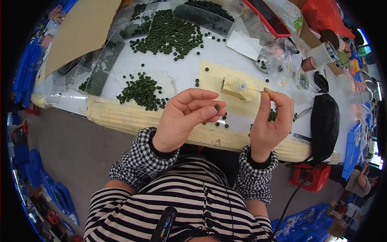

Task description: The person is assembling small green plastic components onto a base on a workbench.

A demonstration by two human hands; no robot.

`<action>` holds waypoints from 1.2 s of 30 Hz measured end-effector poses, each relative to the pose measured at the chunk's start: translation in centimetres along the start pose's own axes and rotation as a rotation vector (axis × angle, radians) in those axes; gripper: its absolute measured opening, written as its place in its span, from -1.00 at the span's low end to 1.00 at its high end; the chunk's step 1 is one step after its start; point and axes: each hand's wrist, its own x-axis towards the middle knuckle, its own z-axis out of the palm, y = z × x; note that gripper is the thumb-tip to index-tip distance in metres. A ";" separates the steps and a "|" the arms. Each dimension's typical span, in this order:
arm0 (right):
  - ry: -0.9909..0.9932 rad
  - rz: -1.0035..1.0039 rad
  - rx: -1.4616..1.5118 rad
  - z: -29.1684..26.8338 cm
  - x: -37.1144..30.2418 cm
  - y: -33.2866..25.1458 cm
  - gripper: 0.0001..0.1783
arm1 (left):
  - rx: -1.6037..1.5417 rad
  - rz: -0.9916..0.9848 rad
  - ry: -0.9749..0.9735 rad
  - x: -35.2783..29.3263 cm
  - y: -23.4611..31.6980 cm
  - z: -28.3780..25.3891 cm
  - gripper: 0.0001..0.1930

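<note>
Lying between left fingertips (pixel 210 111): green piece (pixel 217 107)

Green pellets (pixel 141 92), black-and-white checked sleeves (pixel 142 159)

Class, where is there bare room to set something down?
A mostly bare patch of white table lies between the large green pile, the smaller pile and the yellow sheet. The far side is crowded with clear trays, the right with a red bag and black pouch.
</note>
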 end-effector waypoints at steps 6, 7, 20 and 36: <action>-0.144 -0.060 -0.139 1.1 -0.2 0.9 -0.84 | 0.090 0.093 0.018 0.0 -0.1 0.3 -0.57; -0.169 -0.070 -0.151 1.2 -0.2 0.9 -0.84 | 0.085 0.097 0.012 0.0 -0.1 0.3 -0.57; -0.261 0.037 0.271 -0.1 -3.1 -4.4 -0.61 | 0.026 0.210 0.010 0.0 -1.3 0.1 -0.66; -0.312 0.104 0.435 -0.3 -3.8 -4.2 -0.57 | 0.209 0.281 -0.021 -0.2 -1.2 0.2 -0.80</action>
